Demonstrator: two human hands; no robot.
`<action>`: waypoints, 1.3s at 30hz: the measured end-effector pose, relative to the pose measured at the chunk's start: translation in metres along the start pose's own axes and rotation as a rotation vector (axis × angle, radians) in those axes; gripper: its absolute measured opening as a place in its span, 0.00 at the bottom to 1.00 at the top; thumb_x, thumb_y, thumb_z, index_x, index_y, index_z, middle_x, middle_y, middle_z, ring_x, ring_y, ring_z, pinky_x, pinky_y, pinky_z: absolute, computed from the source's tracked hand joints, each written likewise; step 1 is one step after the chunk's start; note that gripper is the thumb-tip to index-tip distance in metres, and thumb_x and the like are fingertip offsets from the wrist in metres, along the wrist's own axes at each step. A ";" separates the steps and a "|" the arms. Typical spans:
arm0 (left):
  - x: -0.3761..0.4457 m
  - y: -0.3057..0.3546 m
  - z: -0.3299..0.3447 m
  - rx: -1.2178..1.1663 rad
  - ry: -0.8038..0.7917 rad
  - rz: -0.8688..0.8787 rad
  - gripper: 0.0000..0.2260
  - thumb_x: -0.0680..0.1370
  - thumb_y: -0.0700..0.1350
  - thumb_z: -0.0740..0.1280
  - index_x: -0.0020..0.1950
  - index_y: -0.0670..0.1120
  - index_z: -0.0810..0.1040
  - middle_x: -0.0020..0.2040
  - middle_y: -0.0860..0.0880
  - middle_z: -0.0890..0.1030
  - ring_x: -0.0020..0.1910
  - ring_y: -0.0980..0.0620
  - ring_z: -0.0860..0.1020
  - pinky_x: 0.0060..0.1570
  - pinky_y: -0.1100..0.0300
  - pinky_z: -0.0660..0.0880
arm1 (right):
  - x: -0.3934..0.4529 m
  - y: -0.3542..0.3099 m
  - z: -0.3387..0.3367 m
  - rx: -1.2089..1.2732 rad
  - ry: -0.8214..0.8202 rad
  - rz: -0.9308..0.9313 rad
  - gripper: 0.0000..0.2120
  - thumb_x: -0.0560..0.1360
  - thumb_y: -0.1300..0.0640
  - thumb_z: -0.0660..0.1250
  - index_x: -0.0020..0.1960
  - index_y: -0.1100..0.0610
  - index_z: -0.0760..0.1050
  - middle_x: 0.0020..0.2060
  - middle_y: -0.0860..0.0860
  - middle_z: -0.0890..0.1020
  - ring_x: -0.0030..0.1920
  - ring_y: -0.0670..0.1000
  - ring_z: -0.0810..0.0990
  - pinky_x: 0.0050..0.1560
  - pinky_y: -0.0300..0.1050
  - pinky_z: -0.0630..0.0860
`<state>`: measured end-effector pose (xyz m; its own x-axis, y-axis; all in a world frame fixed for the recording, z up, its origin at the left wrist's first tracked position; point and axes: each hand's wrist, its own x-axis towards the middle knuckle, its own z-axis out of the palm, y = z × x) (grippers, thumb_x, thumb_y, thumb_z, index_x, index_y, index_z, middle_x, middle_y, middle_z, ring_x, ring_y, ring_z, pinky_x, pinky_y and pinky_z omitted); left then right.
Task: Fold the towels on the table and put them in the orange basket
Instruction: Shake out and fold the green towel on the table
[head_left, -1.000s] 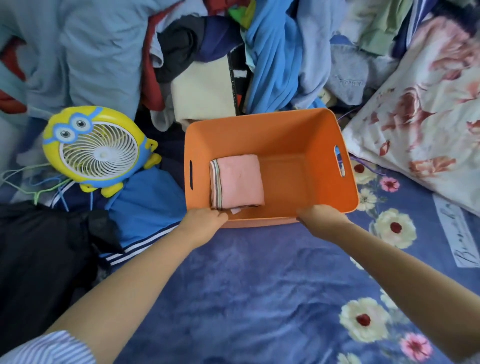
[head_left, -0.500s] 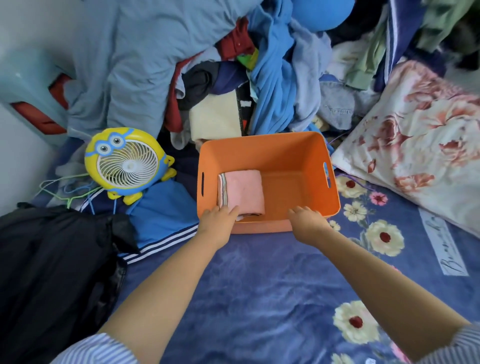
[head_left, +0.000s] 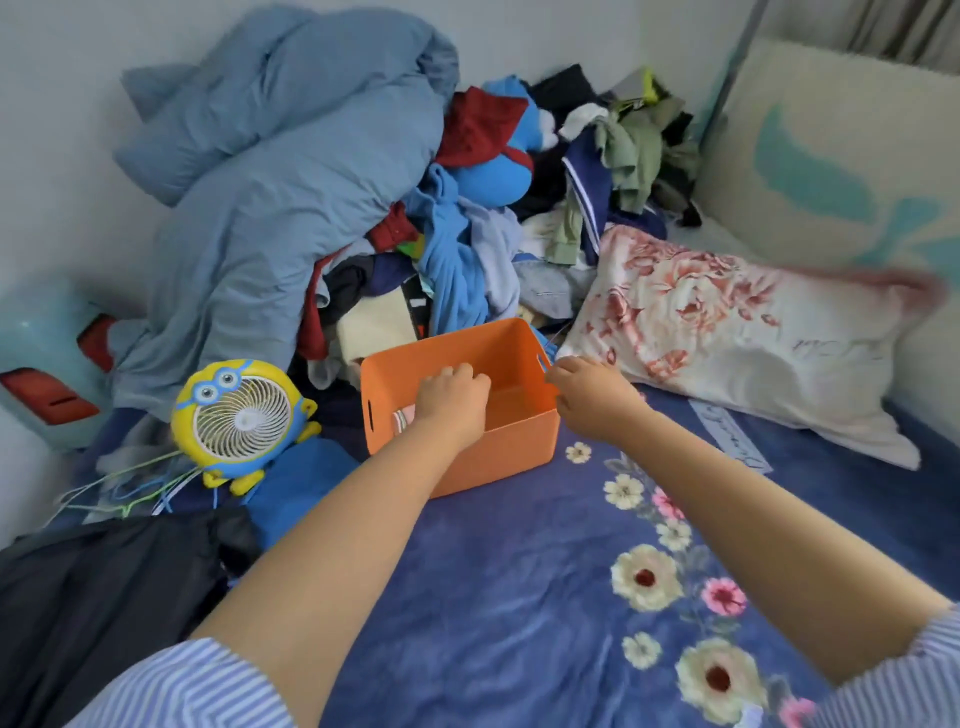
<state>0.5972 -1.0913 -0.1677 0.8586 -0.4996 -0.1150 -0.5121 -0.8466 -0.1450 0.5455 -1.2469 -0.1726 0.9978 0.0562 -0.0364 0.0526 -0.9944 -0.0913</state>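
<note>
1. Orange basket (head_left: 498, 447): plastic, rectangular, open top, slot handles in both short walls. It sits on the blue floral blanket (head_left: 519, 597), directly under and between both hands.
2. Basket long axis runs left-right across the view, slightly skewed, with the right end farther from the person. Opening faces up.
3. Pink towel (head_left: 408, 414): folded, striped edge showing, lying inside the basket's left end. It is mostly hidden under the left hand, so its long axis can't be read.
4. Left hand (head_left: 452, 402): over the near wall and inside the basket, fingers curled, above or on the towel. Can't tell whether it grips or only rests.
5. Right hand (head_left: 589, 392): at the basket's right short wall by the handle slot, fingers curled toward the rim. Actual grip can't be confirmed.
6. Left of the left hand: yellow cartoon fan (head_left: 240, 415). Right of the right hand: floral pillow (head_left: 727, 332).
</note>
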 end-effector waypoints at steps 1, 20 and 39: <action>-0.012 0.012 -0.008 0.011 0.033 0.037 0.14 0.79 0.39 0.57 0.64 0.43 0.70 0.64 0.43 0.70 0.65 0.42 0.68 0.60 0.50 0.67 | -0.026 0.001 -0.009 -0.008 0.033 0.044 0.18 0.78 0.61 0.53 0.67 0.59 0.67 0.65 0.56 0.70 0.64 0.58 0.68 0.62 0.50 0.67; -0.282 0.407 -0.106 0.014 0.304 0.927 0.14 0.79 0.44 0.57 0.63 0.42 0.70 0.65 0.42 0.71 0.65 0.41 0.69 0.62 0.50 0.66 | -0.585 0.064 -0.076 -0.108 0.392 1.067 0.18 0.75 0.60 0.58 0.64 0.60 0.71 0.65 0.57 0.72 0.66 0.58 0.69 0.64 0.48 0.64; -0.635 0.859 -0.107 0.002 0.282 1.605 0.13 0.78 0.44 0.59 0.62 0.43 0.72 0.62 0.43 0.73 0.64 0.42 0.69 0.58 0.49 0.68 | -1.104 0.137 -0.029 -0.079 0.317 1.695 0.19 0.77 0.62 0.56 0.67 0.59 0.68 0.67 0.56 0.70 0.68 0.57 0.66 0.67 0.49 0.62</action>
<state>-0.3857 -1.5209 -0.1145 -0.5502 -0.8344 0.0323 -0.8344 0.5478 -0.0615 -0.5477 -1.4477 -0.1157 -0.0920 -0.9845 0.1495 -0.9904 0.0749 -0.1159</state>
